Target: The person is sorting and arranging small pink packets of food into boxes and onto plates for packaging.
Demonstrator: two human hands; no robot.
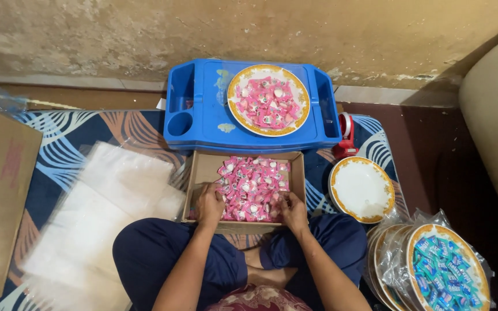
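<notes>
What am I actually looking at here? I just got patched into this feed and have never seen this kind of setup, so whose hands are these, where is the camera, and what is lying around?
There is no machine: a person sits cross-legged on a patterned mat, and the single camera is on their head, looking down. The left hand and right hand both reach into a shallow cardboard box and rest on a pile of pink wrapped sweets; whether either hand grips any cannot be told. Beyond the box is a blue plastic tray carrying a gold-rimmed plate of the same pink sweets. To the person's right lies an empty gold-rimmed plate, a red tape dispenser, and a wrapped plate of blue sweets on a stack of plates. To the left lies a heap of clear plastic bags, blurred.
</notes>
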